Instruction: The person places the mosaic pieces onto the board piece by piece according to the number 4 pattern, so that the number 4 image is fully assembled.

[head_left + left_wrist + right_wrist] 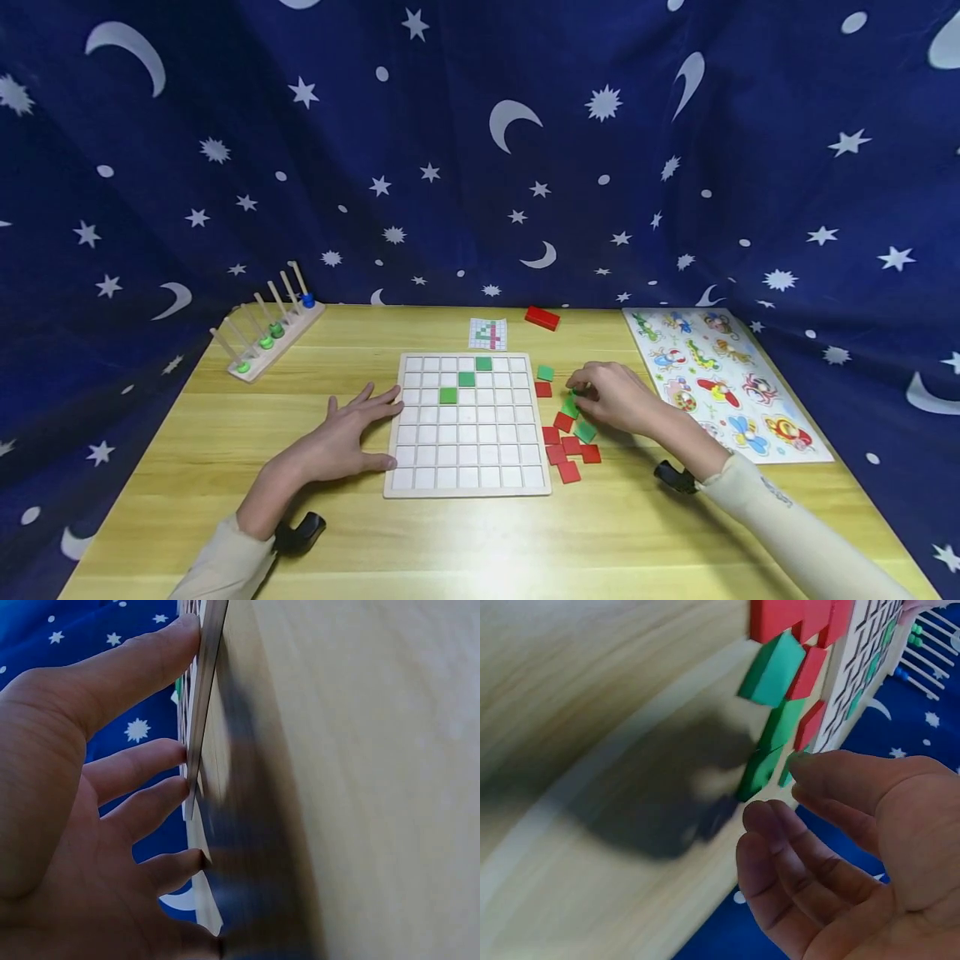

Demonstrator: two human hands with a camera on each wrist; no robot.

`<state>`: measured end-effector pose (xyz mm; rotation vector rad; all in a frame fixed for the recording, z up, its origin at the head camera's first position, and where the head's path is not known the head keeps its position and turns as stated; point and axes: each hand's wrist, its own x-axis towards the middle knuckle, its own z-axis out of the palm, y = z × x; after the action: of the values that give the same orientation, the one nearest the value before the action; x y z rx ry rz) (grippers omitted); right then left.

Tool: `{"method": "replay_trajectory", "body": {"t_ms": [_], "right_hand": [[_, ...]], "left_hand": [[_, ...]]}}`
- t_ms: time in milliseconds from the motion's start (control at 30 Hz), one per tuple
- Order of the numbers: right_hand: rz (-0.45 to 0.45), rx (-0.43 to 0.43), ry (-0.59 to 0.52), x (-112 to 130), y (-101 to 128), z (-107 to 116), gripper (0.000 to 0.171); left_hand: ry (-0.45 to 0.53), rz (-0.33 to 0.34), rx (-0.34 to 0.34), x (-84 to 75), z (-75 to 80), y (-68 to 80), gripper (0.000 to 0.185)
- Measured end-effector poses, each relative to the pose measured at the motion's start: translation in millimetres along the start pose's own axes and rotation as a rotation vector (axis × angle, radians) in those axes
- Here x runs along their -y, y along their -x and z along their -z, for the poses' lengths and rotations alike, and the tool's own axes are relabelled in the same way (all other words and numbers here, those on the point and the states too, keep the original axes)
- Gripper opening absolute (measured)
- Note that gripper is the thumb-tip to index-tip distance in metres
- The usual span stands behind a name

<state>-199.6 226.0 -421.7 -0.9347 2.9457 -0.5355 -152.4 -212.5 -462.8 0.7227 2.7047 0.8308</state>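
Observation:
A white grid board lies mid-table with three green tiles on it, one being the lower-left green tile. At the board's left edge, my left hand rests with fingers spread; its thumb and fingertips touch the rim in the left wrist view. To the board's right are loose red tiles and green tiles. My right hand hovers over the upper loose tiles, fingertips right at a green tile. In the right wrist view its thumb and fingers are bent, with a gap between them.
Behind the board lie a small pattern card and a red block. A peg stand with green and blue rings is at the back left. An insect picture board lies on the right. A dark starry curtain hangs behind.

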Motion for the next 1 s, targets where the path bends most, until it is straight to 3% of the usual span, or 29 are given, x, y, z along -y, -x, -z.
{"method": "replay_trajectory", "body": {"t_ms": [267, 633, 1000], "right_hand": [[-0.025, 0.011, 0.009, -8, 3, -6, 0.032], [-0.03, -0.001, 0.023, -13, -1, -8, 0.032], [0.053, -0.035, -0.002, 11, -11, -7, 0.031]], "left_hand": [[0.006, 0.005, 0.004, -0.3, 0.9, 0.8, 0.081], [-0.001, 0.013, 0.008, -0.9, -0.1, -0.9, 0.08], [-0.003, 0.019, 0.004, -0.5, -1.1, 0.0, 0.081]]}}
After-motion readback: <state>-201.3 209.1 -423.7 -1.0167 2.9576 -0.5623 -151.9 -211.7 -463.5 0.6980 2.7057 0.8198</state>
